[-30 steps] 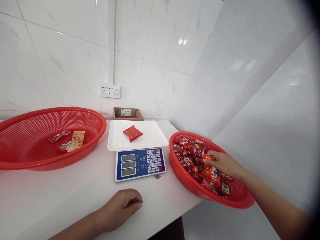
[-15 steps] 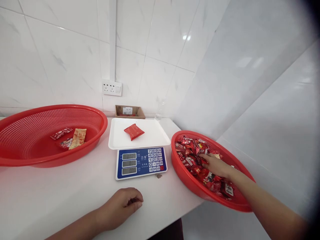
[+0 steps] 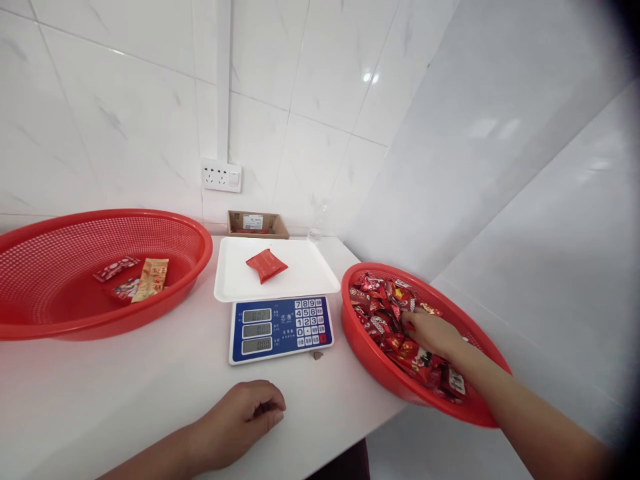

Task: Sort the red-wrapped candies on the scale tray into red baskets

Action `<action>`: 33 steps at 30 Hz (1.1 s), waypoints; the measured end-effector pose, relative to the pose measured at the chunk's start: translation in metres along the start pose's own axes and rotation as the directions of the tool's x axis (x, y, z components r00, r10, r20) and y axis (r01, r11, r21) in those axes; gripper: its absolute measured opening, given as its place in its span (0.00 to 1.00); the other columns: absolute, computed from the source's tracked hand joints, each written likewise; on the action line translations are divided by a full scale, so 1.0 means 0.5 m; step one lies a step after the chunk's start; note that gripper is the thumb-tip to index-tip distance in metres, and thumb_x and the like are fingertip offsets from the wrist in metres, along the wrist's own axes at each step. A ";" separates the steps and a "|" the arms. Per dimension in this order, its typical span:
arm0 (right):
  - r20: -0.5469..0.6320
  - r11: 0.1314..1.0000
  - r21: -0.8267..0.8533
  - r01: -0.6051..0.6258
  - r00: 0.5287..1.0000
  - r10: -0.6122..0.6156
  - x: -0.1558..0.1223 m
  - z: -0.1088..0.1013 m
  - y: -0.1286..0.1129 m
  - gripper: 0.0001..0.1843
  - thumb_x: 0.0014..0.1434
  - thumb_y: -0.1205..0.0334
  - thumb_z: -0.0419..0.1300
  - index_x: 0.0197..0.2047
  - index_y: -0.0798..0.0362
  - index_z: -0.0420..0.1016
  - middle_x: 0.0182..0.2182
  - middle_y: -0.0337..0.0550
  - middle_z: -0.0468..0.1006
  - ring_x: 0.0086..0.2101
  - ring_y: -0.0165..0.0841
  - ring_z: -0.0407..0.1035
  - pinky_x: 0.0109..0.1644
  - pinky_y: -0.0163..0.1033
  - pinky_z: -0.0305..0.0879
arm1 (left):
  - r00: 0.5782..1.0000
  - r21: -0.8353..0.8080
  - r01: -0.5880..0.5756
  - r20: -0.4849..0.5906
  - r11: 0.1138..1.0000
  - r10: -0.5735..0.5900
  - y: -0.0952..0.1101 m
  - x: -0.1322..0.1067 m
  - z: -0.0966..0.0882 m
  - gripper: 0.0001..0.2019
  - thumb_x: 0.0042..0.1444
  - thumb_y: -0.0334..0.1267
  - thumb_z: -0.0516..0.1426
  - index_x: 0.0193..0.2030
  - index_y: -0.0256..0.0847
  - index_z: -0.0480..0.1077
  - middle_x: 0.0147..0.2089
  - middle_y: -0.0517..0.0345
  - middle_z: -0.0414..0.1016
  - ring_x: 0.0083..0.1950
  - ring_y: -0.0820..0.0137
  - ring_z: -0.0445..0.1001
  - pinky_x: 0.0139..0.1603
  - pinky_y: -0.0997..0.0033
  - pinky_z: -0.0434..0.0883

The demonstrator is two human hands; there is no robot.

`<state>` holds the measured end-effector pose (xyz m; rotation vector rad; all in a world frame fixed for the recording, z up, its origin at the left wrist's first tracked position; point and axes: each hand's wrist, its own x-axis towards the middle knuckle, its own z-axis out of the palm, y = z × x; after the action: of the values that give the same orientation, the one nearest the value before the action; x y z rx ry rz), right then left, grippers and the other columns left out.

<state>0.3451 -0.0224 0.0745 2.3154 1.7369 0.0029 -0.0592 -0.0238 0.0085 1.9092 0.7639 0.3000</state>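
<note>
My right hand (image 3: 434, 335) reaches into the right red basket (image 3: 367, 363). Its fingers are bent and drawn together among several red snack packets (image 3: 375, 325); the fingertips are partly hidden, and what they pinch is not clear. On the table in front of the scale (image 3: 287, 333) rests my left hand (image 3: 243, 421), its fingers loosely curled with nothing visible in them. One red packet (image 3: 267, 266) lies on the scale's white tray (image 3: 310, 280). The top display seems to read 0.021 or similar.
A larger red basket (image 3: 197, 267) on the left holds a gold packet (image 3: 151, 280) and two red ones. Behind the tray stands a small cardboard box (image 3: 275, 225), with a clear plastic object (image 3: 317, 225) beside it. A small brownish bit (image 3: 317, 355) lies by the scale.
The right hand's fingers have bent and closed among the packets, where before they were stretched out over them. My left hand stays in place. The view has shifted slightly.
</note>
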 end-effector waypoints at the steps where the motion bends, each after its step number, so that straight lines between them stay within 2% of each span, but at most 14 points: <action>1: 0.000 1.000 0.012 0.008 1.000 -0.008 -0.001 -0.003 0.002 0.08 0.53 0.67 0.51 0.31 0.50 0.71 0.36 0.46 0.73 0.33 0.37 0.70 0.32 0.36 0.58 | 1.000 -0.004 -0.004 0.001 1.000 0.004 -0.001 0.000 0.000 0.09 0.56 0.40 0.49 0.36 0.41 0.70 0.37 0.59 0.72 0.37 0.72 0.68 0.38 0.76 0.65; 5: 0.005 0.998 0.062 0.017 1.000 -0.018 -0.007 -0.016 0.014 0.08 0.55 0.63 0.49 0.29 0.49 0.69 0.28 0.40 0.75 0.30 0.34 0.70 0.31 0.34 0.58 | 1.000 -0.017 0.002 0.003 1.000 -0.002 -0.004 -0.001 0.001 0.10 0.56 0.40 0.50 0.36 0.41 0.70 0.37 0.59 0.72 0.37 0.72 0.68 0.38 0.76 0.65; 9: 0.030 0.998 0.068 0.006 1.000 -0.008 -0.004 -0.015 0.025 0.10 0.54 0.62 0.51 0.38 0.47 0.72 0.34 0.41 0.78 0.34 0.36 0.72 0.33 0.35 0.61 | 1.000 -0.018 0.008 0.001 1.000 -0.008 -0.002 -0.001 0.001 0.10 0.56 0.41 0.50 0.36 0.41 0.69 0.37 0.59 0.71 0.36 0.72 0.68 0.37 0.76 0.65; 12: 0.059 0.999 0.040 0.012 0.998 -0.014 0.004 -0.007 0.019 0.15 0.52 0.66 0.53 0.42 0.48 0.73 0.40 0.46 0.77 0.39 0.40 0.72 0.36 0.37 0.62 | 1.000 -0.014 0.003 0.001 1.000 -0.003 0.002 -0.001 0.000 0.10 0.56 0.40 0.49 0.36 0.40 0.69 0.37 0.59 0.71 0.36 0.72 0.67 0.37 0.76 0.64; 16: 0.041 1.000 -0.005 0.008 0.999 -0.008 0.009 -0.001 -0.005 0.14 0.51 0.70 0.50 0.36 0.54 0.75 0.41 0.56 0.75 0.39 0.46 0.71 0.36 0.42 0.61 | 1.000 -0.006 0.015 0.002 1.000 -0.015 0.005 -0.002 -0.001 0.10 0.56 0.40 0.49 0.36 0.40 0.69 0.37 0.59 0.71 0.36 0.72 0.67 0.37 0.75 0.64; 20: 0.034 0.999 0.022 0.034 0.999 -0.034 0.001 -0.010 -0.011 0.10 0.49 0.71 0.52 0.28 0.52 0.74 0.34 0.49 0.76 0.35 0.41 0.71 0.34 0.39 0.60 | 1.000 -0.001 0.011 0.002 1.000 -0.011 0.001 -0.001 0.000 0.10 0.56 0.41 0.49 0.37 0.41 0.69 0.38 0.59 0.72 0.36 0.72 0.67 0.37 0.75 0.64; 24: 0.034 0.994 0.093 0.066 0.997 -0.069 -0.015 -0.039 0.001 0.08 0.50 0.68 0.53 0.27 0.50 0.73 0.30 0.42 0.76 0.32 0.37 0.71 0.34 0.36 0.61 | 1.000 -0.018 0.011 0.012 1.000 -0.011 -0.003 0.001 0.000 0.11 0.56 0.42 0.49 0.36 0.41 0.69 0.37 0.59 0.71 0.36 0.72 0.67 0.36 0.75 0.64; 29: 0.030 0.971 0.192 0.141 0.988 -0.149 -0.036 -0.066 -0.020 0.12 0.58 0.60 0.48 0.37 0.47 0.72 0.40 0.39 0.77 0.40 0.34 0.70 0.43 0.34 0.63 | 1.000 -0.019 -0.011 0.005 1.000 0.011 -0.005 0.001 0.000 0.10 0.56 0.42 0.49 0.36 0.41 0.69 0.38 0.58 0.71 0.37 0.71 0.68 0.37 0.75 0.65; 33: 0.101 0.961 0.193 0.197 0.970 -0.219 -0.045 -0.048 -0.060 0.15 0.52 0.58 0.57 0.44 0.48 0.72 0.48 0.44 0.72 0.44 0.38 0.70 0.45 0.35 0.63 | 1.000 -0.022 -0.001 0.004 1.000 0.001 -0.007 0.000 0.001 0.11 0.57 0.42 0.49 0.37 0.41 0.69 0.38 0.58 0.71 0.37 0.71 0.68 0.38 0.75 0.65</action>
<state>0.3069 -0.0313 0.0950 2.1856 1.9817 -0.3419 -0.0602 -0.0234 0.0052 1.8890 0.7543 0.3040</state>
